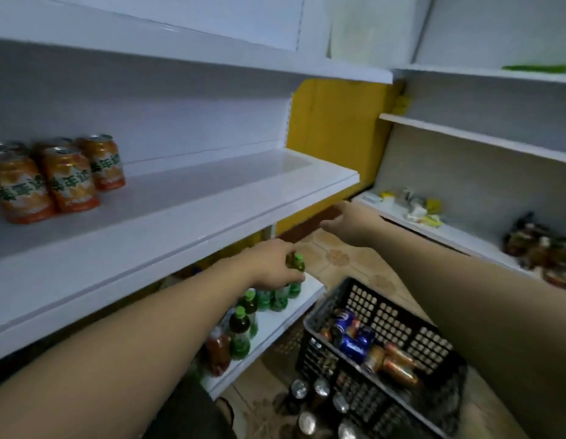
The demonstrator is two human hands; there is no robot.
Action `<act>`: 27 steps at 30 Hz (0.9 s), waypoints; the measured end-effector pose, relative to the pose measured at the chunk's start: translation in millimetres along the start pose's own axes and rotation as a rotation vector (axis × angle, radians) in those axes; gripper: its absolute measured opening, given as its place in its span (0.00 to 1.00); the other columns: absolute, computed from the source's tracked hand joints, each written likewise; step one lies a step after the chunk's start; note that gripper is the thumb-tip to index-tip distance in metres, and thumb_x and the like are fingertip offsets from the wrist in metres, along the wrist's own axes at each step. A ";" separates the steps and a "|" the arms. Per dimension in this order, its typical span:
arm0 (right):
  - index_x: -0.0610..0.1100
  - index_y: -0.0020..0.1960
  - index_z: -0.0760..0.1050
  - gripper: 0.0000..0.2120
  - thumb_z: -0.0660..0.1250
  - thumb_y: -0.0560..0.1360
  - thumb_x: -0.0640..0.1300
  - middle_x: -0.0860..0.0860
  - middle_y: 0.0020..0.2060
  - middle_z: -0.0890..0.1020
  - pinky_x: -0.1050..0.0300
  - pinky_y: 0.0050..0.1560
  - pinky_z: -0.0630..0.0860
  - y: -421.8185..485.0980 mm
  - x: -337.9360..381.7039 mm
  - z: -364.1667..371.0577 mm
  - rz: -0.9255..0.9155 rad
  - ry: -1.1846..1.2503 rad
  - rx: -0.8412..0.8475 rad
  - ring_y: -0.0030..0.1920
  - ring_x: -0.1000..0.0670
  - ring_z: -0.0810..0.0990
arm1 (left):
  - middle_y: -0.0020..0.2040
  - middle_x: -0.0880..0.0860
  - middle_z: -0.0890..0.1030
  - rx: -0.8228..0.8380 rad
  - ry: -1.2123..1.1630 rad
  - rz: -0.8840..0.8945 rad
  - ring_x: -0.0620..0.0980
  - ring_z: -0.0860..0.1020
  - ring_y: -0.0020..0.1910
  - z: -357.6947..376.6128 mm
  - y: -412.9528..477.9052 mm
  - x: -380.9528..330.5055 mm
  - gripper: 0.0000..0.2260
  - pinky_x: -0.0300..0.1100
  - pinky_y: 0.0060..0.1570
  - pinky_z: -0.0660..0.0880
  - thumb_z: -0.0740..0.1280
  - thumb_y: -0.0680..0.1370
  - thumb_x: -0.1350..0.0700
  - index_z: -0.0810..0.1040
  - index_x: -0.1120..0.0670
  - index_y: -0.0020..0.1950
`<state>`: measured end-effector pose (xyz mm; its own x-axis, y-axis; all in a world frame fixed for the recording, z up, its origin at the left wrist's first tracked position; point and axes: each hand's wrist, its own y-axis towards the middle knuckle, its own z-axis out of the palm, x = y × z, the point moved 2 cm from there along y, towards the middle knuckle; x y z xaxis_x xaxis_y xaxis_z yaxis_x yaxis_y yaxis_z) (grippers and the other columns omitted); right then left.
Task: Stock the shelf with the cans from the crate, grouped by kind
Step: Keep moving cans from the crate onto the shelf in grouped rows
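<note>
Head view: left hand (275, 267) grips a green-capped bottle (297, 264) on the lower shelf (310, 293); right hand (345, 221) hangs outstretched, fingers loose, empty; blue cans (351, 335) and copper cans (400, 365) lie in the black crate (402, 315); orange cans (60, 179) stand grouped on the middle shelf (212, 191); next, likely, a reach into the crate, past upright cans (299, 389) crowding the floor (338, 258).

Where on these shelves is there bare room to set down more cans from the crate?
The middle shelf is bare from the orange cans on its left to its right end. The lower shelf is crowded: green bottles line its front edge, and the left hand grips one there; only its right corner is bare.
</note>
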<state>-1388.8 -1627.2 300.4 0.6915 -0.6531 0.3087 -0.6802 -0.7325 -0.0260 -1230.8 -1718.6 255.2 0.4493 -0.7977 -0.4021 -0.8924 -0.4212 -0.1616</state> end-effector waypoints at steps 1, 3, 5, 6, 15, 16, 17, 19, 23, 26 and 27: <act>0.46 0.77 0.58 0.33 0.63 0.77 0.60 0.46 0.72 0.68 0.50 0.63 0.69 -10.0 -26.3 0.2 0.049 -0.007 -0.009 0.69 0.43 0.69 | 0.75 0.52 0.64 0.043 0.005 0.037 0.53 0.67 0.70 14.9 9.2 -18.1 0.33 0.49 0.67 0.67 0.67 0.74 0.40 0.62 0.50 0.75; 0.47 0.76 0.59 0.34 0.64 0.76 0.60 0.47 0.73 0.67 0.49 0.67 0.66 -32.1 -83.2 6.9 0.174 -0.003 -0.018 0.71 0.44 0.67 | 0.76 0.53 0.62 0.148 0.031 0.115 0.53 0.64 0.72 48.5 26.4 -52.5 0.32 0.47 0.69 0.65 0.66 0.76 0.42 0.60 0.52 0.76; 0.47 0.76 0.60 0.33 0.64 0.76 0.59 0.47 0.73 0.67 0.49 0.68 0.66 -58.7 -141.0 21.2 0.320 0.022 0.004 0.71 0.44 0.67 | 0.75 0.54 0.63 0.243 0.053 0.179 0.54 0.65 0.71 86.1 40.9 -80.6 0.31 0.46 0.67 0.65 0.65 0.76 0.43 0.61 0.53 0.75; 0.47 0.76 0.60 0.33 0.65 0.77 0.59 0.46 0.73 0.67 0.49 0.68 0.66 -71.6 -169.4 30.3 0.390 0.043 0.023 0.71 0.44 0.67 | 0.73 0.54 0.65 0.278 0.072 0.208 0.53 0.67 0.69 105.4 47.8 -91.9 0.30 0.46 0.66 0.67 0.66 0.76 0.43 0.63 0.53 0.74; 0.44 0.74 0.62 0.31 0.61 0.78 0.60 0.45 0.65 0.74 0.53 0.55 0.75 -119.0 -337.8 122.2 0.769 0.161 0.255 0.59 0.44 0.76 | 0.70 0.54 0.68 0.535 0.208 0.266 0.54 0.70 0.65 252.0 139.6 -126.7 0.31 0.47 0.63 0.70 0.66 0.73 0.39 0.64 0.50 0.73; 0.43 0.75 0.60 0.32 0.61 0.78 0.60 0.45 0.67 0.73 0.53 0.55 0.75 -115.8 -350.4 134.3 0.792 0.176 0.275 0.60 0.44 0.76 | 0.70 0.54 0.68 0.552 0.202 0.257 0.54 0.70 0.65 267.5 152.6 -125.5 0.31 0.48 0.63 0.70 0.66 0.73 0.39 0.65 0.50 0.73; 0.43 0.75 0.60 0.32 0.61 0.78 0.60 0.44 0.67 0.73 0.54 0.55 0.74 -111.5 -362.4 146.7 0.804 0.197 0.292 0.60 0.44 0.76 | 0.70 0.53 0.68 0.565 0.199 0.247 0.54 0.71 0.65 282.1 165.8 -123.9 0.32 0.49 0.64 0.70 0.66 0.73 0.39 0.65 0.49 0.73; 0.44 0.73 0.62 0.31 0.62 0.78 0.60 0.44 0.64 0.75 0.54 0.55 0.74 -98.2 -382.0 173.3 0.808 0.249 0.324 0.59 0.44 0.76 | 0.70 0.54 0.69 0.577 0.193 0.220 0.54 0.71 0.65 308.9 191.8 -120.7 0.32 0.49 0.63 0.70 0.67 0.72 0.39 0.65 0.49 0.73; 0.47 0.70 0.67 0.25 0.64 0.77 0.58 0.45 0.62 0.76 0.53 0.59 0.72 -55.1 -420.4 234.0 0.809 0.354 0.340 0.59 0.45 0.76 | 0.66 0.54 0.71 0.583 0.099 0.127 0.54 0.73 0.61 362.6 249.8 -109.3 0.28 0.47 0.60 0.72 0.68 0.73 0.44 0.67 0.50 0.70; 0.47 0.67 0.70 0.21 0.64 0.78 0.54 0.46 0.59 0.78 0.54 0.57 0.72 -16.3 -443.0 283.9 0.823 0.439 0.362 0.55 0.47 0.77 | 0.65 0.53 0.72 0.618 -0.006 0.052 0.53 0.75 0.60 406.8 291.8 -91.6 0.29 0.50 0.60 0.73 0.70 0.71 0.45 0.67 0.49 0.70; 0.46 0.67 0.70 0.21 0.64 0.78 0.55 0.46 0.59 0.78 0.54 0.56 0.72 -3.0 -450.7 302.7 0.812 0.448 0.376 0.56 0.46 0.77 | 0.65 0.53 0.73 0.623 -0.048 0.024 0.53 0.75 0.59 420.4 304.6 -85.3 0.29 0.48 0.60 0.73 0.71 0.71 0.47 0.67 0.49 0.70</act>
<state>-1624.7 -1388.8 -126.4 -0.1564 -0.9067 0.3916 -0.7310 -0.1603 -0.6632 -1558.0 -1597.5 -138.6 0.4398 -0.7775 -0.4495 -0.7646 -0.0616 -0.6416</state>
